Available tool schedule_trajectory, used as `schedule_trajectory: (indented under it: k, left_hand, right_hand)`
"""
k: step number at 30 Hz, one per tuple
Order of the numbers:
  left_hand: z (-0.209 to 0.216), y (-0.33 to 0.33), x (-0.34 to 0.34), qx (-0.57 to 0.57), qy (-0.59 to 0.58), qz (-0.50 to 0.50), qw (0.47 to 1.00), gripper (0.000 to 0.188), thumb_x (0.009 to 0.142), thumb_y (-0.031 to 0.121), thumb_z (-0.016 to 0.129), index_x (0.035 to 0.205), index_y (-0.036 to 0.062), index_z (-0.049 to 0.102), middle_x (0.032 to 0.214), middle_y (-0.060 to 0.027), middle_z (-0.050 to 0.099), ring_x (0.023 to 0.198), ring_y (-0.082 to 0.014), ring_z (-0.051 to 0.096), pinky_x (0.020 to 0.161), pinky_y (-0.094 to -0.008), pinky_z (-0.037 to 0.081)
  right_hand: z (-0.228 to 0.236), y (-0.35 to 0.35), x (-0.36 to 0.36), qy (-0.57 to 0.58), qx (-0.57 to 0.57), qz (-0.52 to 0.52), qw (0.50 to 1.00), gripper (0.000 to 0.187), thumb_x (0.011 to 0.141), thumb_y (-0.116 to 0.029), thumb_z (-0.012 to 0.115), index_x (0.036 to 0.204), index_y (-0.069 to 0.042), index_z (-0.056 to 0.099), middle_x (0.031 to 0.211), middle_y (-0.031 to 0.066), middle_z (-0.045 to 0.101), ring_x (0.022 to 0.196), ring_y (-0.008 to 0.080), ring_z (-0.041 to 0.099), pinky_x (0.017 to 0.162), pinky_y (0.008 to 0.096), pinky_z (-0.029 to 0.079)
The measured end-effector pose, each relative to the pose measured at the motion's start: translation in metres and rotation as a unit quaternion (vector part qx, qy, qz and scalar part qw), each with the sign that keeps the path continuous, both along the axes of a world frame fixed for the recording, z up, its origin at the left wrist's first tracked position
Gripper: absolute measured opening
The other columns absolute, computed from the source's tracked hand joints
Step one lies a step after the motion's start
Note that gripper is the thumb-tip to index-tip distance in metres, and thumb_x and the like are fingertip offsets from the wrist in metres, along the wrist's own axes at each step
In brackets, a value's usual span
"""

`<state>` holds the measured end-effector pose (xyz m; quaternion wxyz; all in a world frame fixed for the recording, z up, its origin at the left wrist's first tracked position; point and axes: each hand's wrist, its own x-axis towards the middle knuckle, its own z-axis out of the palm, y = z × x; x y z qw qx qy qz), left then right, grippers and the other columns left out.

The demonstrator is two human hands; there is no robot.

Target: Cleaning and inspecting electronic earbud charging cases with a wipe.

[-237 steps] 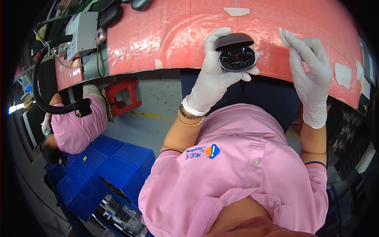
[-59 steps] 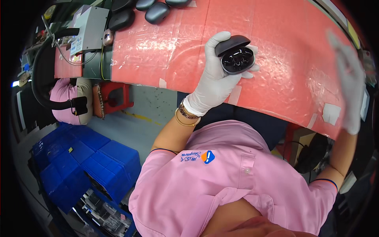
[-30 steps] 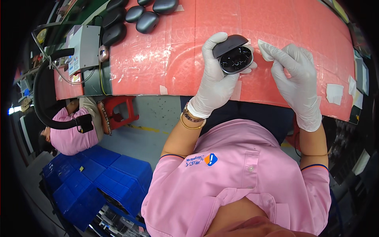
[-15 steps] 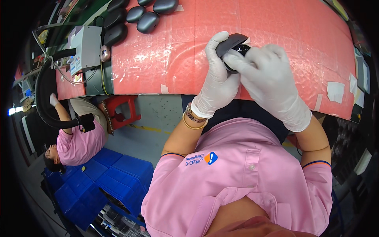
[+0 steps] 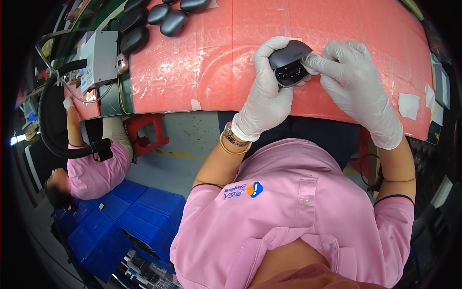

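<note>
My gloved left hand [image 5: 268, 91] grips a dark grey earbud charging case [image 5: 289, 53] above the near part of the table. Its rounded lid is raised, and the glossy black inside faces me. The left thumb and fingers wrap around the case's left side and underside. At the right edge of the case, between lid and base, is my gloved right hand [image 5: 349, 79]. Its thumb and forefinger are pressed together there, with the other fingers curled. Whatever lies between those fingertips is hidden.
Several dark cases [image 5: 173, 22] lie at the table's far left. A grey-white box [image 5: 102, 55] with a black hose [image 5: 45, 113] stands beside them. Pink bubble sheeting [image 5: 221, 77] covers the table. Another person in a pink shirt [image 5: 103, 168] sits at the left, near blue crates [image 5: 149, 216].
My right hand has drawn back rightward from over the case to its right edge, uncovering the black inside. The case has shifted slightly right. The other person's arm has reached farther forward.
</note>
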<state>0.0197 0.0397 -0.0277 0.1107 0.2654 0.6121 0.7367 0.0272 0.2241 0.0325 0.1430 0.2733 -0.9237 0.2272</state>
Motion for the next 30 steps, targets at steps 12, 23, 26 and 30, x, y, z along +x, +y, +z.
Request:
schedule_trajectory:
  k: [12,23,26,30]
  left_hand:
    - [0.002,0.005,0.006,-0.046,0.084,0.029,0.995,0.073,0.073,-0.028,0.036,0.132,0.0111,0.020,0.130,-0.0177,0.042,0.103,-0.0235,0.058,0.088,-0.0345,0.052]
    - [0.008,-0.003,0.004,0.044,-0.056,0.033,0.997,0.076,0.075,-0.023,0.037,0.137,0.0094,0.010,0.115,-0.0145,0.048,0.098,-0.0197,0.056,0.087,-0.0320,0.048]
    - [0.003,-0.005,0.003,0.004,0.009,0.031,0.999,0.078,0.078,-0.019,0.046,0.140,0.0110,0.009,0.128,-0.0173,0.044,0.111,-0.0226,0.053,0.096,-0.0356,0.044]
    - [-0.005,-0.003,0.004,-0.030,0.072,0.074,0.994,0.072,0.077,-0.023,0.042,0.135,0.0095,0.013,0.123,-0.0152,0.043,0.100,-0.0194,0.053,0.087,-0.0310,0.047]
  right_hand:
    - [0.000,0.015,0.006,-0.424,-0.411,-0.107,0.800,0.019,0.082,-0.003,0.051,0.086,0.001,0.069,0.082,-0.0009,0.061,0.068,0.0073,0.046,0.065,0.0232,0.039]
    - [-0.015,-0.024,0.028,0.076,0.000,-0.037,0.996,0.054,0.069,0.007,0.059,0.120,-0.008,0.060,0.077,0.0028,0.050,0.070,0.0179,0.052,0.079,0.0333,0.041]
    - [-0.026,-0.033,0.034,0.131,0.098,-0.088,0.983,0.061,0.064,0.005,0.061,0.123,-0.011,0.059,0.075,0.0003,0.046,0.069,0.0185,0.051,0.079,0.0356,0.038]
    - [-0.022,-0.033,0.039,0.086,0.071,-0.073,0.991,0.061,0.064,0.007,0.061,0.123,-0.010,0.059,0.076,-0.0002,0.049,0.070,0.0180,0.051,0.077,0.0341,0.039]
